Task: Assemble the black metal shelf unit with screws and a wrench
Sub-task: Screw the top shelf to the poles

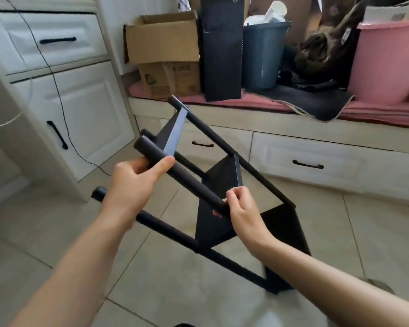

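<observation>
Both hands on the tilted black shelf unit (222, 190), stiff but awkward.
Left hand (132, 182) wraps the upper post (175, 172); right hand (242, 208) pinches at a shelf corner further down it. Probably light, grab posts.

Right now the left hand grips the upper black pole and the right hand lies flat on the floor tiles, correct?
Not quite. In the head view the right hand is raised, its fingers pinching at the lower end of the upper black pole. The left hand does grip that pole.

Black shelf unit (219, 215), pink tub (385, 64), grey bin (262, 55), brown cardboard box (163, 38), white cabinets (80, 109).
</observation>
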`<state>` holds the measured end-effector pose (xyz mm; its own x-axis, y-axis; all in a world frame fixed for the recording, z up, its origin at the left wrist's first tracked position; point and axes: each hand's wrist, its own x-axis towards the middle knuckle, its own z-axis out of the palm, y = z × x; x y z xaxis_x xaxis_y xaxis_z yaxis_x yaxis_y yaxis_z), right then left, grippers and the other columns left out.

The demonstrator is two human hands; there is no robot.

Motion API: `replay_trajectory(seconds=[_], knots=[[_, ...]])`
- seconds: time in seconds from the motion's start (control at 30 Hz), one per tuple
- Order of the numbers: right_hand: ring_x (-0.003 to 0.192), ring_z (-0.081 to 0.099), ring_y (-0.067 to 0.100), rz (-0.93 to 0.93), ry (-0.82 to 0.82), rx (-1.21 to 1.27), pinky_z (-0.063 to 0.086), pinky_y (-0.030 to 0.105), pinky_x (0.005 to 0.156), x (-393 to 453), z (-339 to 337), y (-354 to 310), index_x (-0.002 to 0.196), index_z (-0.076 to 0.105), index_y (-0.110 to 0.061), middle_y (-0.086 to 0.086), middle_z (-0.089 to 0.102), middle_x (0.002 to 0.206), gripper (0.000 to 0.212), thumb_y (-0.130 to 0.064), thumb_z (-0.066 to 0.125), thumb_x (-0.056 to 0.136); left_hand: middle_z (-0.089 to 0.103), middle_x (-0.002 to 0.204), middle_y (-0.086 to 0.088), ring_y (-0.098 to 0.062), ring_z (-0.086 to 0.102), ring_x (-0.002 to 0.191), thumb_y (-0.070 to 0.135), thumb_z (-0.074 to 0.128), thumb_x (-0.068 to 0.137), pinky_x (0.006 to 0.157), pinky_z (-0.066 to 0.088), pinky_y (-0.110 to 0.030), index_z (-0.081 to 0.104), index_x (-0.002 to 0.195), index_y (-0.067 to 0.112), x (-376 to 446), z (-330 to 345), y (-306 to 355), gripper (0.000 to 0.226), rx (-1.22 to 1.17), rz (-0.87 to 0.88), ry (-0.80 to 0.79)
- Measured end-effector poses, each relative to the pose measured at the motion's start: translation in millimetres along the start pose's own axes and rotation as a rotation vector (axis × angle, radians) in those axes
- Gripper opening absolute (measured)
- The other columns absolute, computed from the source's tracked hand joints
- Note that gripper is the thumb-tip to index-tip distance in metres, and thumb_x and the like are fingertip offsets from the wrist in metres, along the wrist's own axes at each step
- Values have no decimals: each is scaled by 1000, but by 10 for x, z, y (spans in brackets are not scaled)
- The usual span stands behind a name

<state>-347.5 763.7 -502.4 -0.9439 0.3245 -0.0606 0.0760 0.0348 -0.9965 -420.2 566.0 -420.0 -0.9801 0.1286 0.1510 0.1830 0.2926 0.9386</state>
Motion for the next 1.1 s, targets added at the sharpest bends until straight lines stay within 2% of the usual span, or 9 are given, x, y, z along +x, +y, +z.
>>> replay_trajectory(seconds=[0.1,0.17,0.23,0.4,0.53,0.63,0.8,0.87,1.1], knots=[[82,69,9,-30,-26,-121,52,13,64,150,146,251,103,47,-22,11,66,97,11,-29,39,105,77,92,17,-3,70,97,75,78,59,94,48,-33,77,89,50,-19,-82,-570,39,-131,-89,32],[88,68,18,-37,-39,-200,56,25,74,245,221,426,99,47,-25,11,66,95,12,-30,39,105,78,94,14,-2,71,94,84,78,46,90,48,-32,77,91,47,-81,-68,-923,58,-199,-158,72],[92,65,25,-45,-54,-265,55,36,82,316,290,602,96,47,-25,12,64,95,14,-31,38,105,78,98,11,-5,71,99,81,79,43,97,48,-35,78,94,43,-166,-39,-1243,63,-275,-221,115],[84,63,18,-53,-117,-409,54,28,71,341,405,1040,94,45,-31,3,62,87,12,-35,39,104,79,101,3,-23,69,110,83,84,35,107,46,-45,81,91,32,-489,42,-1910,75,-401,-346,210],[83,64,22,-11,-158,-476,55,39,75,303,464,1298,93,46,-29,3,62,85,14,-37,40,103,79,100,2,-25,68,111,83,83,36,103,47,-42,81,92,33,-733,73,-2347,75,-440,-416,243],[84,63,23,33,-205,-521,55,40,77,249,486,1459,93,46,-29,4,64,87,15,-39,40,103,78,103,1,-24,68,111,76,87,39,107,46,-43,79,101,22,-904,92,-2592,82,-468,-469,263],[86,64,20,84,-242,-551,55,39,78,161,479,1645,94,45,-28,3,66,87,16,-39,39,103,78,106,0,-18,71,107,52,85,55,109,45,-47,79,103,17,-1120,124,-2878,60,-477,-541,241],[85,65,17,110,-246,-557,56,36,76,140,472,1688,94,45,-27,1,67,87,15,-38,39,103,78,107,3,-16,72,105,48,85,54,108,46,-49,75,112,10,-1183,139,-2954,70,-477,-569,226],[79,64,12,183,-276,-615,57,37,72,120,493,1809,96,45,-24,-1,66,83,16,-36,39,103,77,110,-1,-19,72,106,37,86,53,99,48,-38,74,111,10,-1341,176,-3122,66,-518,-636,209]])
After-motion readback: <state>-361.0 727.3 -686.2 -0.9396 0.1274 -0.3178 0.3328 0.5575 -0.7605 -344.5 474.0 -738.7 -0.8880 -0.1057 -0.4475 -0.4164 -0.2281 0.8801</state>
